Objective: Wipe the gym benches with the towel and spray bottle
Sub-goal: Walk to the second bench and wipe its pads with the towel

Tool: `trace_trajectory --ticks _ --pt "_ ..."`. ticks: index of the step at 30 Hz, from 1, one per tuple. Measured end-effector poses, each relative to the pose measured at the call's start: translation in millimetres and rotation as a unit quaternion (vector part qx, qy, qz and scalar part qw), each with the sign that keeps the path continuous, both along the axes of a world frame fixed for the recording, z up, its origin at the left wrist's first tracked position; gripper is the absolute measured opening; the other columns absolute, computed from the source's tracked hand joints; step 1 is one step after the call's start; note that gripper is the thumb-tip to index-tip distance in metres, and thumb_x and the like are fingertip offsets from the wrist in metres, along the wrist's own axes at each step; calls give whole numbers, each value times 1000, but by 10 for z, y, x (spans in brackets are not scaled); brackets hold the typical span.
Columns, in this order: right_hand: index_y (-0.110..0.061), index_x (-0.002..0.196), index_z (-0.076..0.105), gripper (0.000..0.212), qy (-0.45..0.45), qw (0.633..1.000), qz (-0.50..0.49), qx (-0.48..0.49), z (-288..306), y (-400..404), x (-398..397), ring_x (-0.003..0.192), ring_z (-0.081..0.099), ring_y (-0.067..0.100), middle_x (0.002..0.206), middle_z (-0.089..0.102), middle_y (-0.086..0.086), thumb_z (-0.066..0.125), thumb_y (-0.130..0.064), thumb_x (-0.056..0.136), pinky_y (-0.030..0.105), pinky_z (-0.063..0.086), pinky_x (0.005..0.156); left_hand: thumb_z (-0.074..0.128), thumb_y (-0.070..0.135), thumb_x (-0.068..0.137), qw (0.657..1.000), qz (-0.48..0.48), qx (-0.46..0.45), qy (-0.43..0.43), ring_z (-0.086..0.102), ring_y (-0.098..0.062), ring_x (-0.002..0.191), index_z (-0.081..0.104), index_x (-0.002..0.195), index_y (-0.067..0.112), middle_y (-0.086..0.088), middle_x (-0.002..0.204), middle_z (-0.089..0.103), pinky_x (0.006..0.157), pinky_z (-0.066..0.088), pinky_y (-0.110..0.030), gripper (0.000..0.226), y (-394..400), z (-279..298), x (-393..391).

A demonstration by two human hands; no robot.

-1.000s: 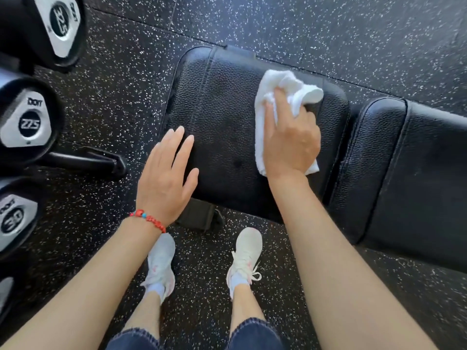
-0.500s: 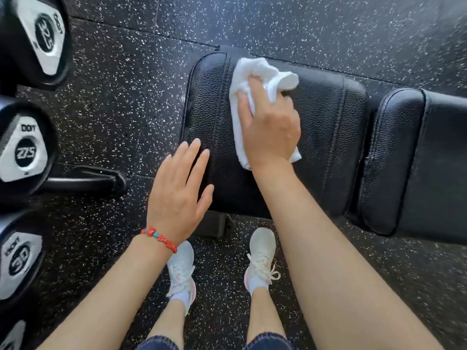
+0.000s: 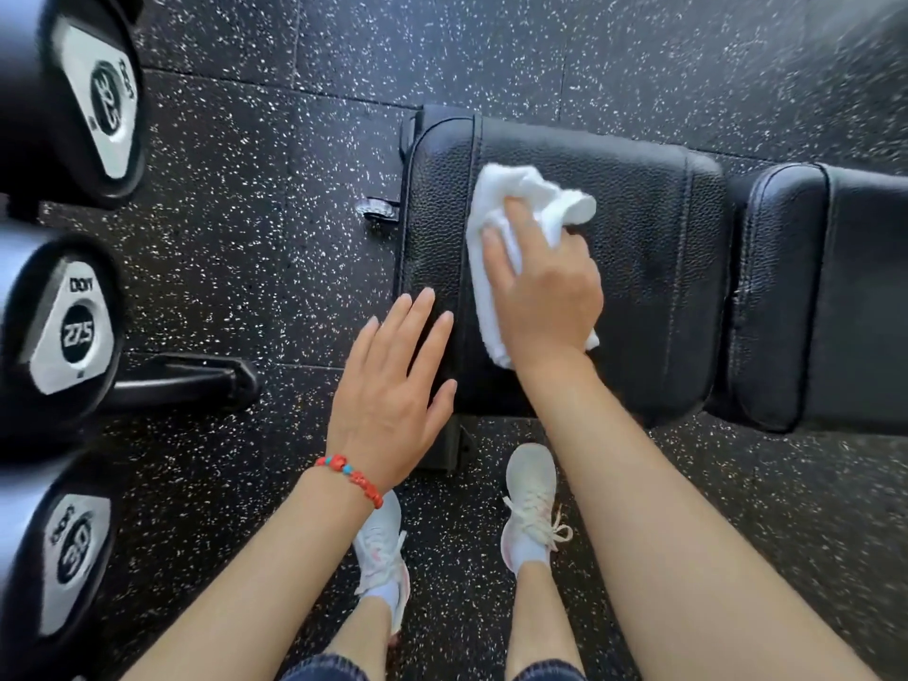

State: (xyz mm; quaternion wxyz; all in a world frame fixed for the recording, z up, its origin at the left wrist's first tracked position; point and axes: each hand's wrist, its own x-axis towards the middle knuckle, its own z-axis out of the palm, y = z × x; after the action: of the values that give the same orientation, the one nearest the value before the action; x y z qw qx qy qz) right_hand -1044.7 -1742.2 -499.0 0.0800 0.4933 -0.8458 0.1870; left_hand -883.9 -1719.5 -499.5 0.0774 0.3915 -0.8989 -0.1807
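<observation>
Right hand: my right hand [image 3: 545, 297] lies just right of the frame's centre, palm down on the towel, fingers [image 3: 496, 248] curled over a bunched fold and gripping it.
Towel: the white towel [image 3: 521, 199] is crumpled on the black seat pad, pressed flat under my palm, with a loose lump sticking out toward the upper right of my knuckles.
Left hand: my left hand [image 3: 393, 390] is at the centre of the frame, released and holding nothing, fingers spread straight; they overlap the pad's left end, though I cannot tell if they touch it.
Worktop: the bench's seat pad [image 3: 653, 267] runs across the centre right; a second pad [image 3: 835, 297] sits just beside it at the right edge, a narrow gap between them.
Bracelet: a red and blue beaded bracelet [image 3: 351, 479] circles my left wrist.
Shoes: my white shoes [image 3: 530, 498] stand on the speckled floor [image 3: 540, 56] in the lower centre, just below the bench.
Dumbbells: three dumbbell ends [image 3: 73, 331] line the left edge; the middle one reads 27.5, the lowest 30.
Spray bottle: not in the frame.
</observation>
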Motion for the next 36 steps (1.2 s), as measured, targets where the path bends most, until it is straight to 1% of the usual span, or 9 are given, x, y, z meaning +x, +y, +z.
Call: trace_trajectory --ticks 3,8,12,15,18,21,31,33,36 --pt "-17 104 70 29 -29 998 -52 15 -5 -418 -134 64 60 32 70 64 19 61 -36 85 33 45 53 44 23 88 1000 -13 4 -3 38 -35 131 47 132 1 -21 142 40 106 32 -49 49 7 -8 19" --pt "-14 92 74 24 37 998 -41 -3 -1 -47 52 44 53 25 53 56 13 78 -29 73 25 41 39 41 26 88 999 -38 17 -30 40 -35 130 47 132 1 -20 142 41 106 30 -48 50 -7 66 113" --pt "-15 96 73 27 36 998 -23 34 22 478 309 43 49 24 53 53 11 57 -33 84 27 39 38 39 28 89 998 -30 39 -38 40 -35 130 48 131 1 -20 142 42 105 32 -48 50 10 153 227" --pt "-15 98 72 25 12 997 -17 80 95 719 438 44 50 24 52 54 10 62 -33 84 27 38 41 39 28 90 998 -22 46 -47 40 -36 130 49 130 0 -21 141 42 104 33 -48 50 82 233 362" --pt "-16 103 71 28 -106 987 -39 116 216 848 511 52 57 30 59 60 15 73 -28 79 31 41 47 39 28 89 997 -8 56 -58 41 -36 129 49 130 0 -21 140 44 104 34 -48 50 180 333 517" --pt "-31 114 65 28 -280 947 -96 121 397 977 591 74 62 34 80 68 16 63 -36 87 27 32 59 39 28 90 996 10 64 -68 42 -37 128 50 129 0 -22 138 45 103 36 -50 50 280 473 665" --pt "-34 118 61 30 -368 918 -97 111 1229 1237 737 88 61 31 95 69 14 60 -37 88 27 33 67 40 28 88 994 79 61 -53 45 -41 125 53 126 -3 -24 134 48 100 39 -54 51 435 1220 842" --pt "-35 117 61 31 -410 900 -98 110 1432 1257 756 92 60 27 100 68 11 60 -40 87 21 29 65 40 27 88 993 91 52 -49 47 -42 123 54 124 -4 -25 132 50 99 39 -54 50 469 1421 866" --pt "-34 118 61 34 -443 887 -88 95 1780 1243 760 92 55 14 108 67 4 63 -41 84 20 33 73 40 28 88 992 112 47 -41 47 -42 122 55 123 -4 -25 131 51 98 41 -55 50 520 1770 908"
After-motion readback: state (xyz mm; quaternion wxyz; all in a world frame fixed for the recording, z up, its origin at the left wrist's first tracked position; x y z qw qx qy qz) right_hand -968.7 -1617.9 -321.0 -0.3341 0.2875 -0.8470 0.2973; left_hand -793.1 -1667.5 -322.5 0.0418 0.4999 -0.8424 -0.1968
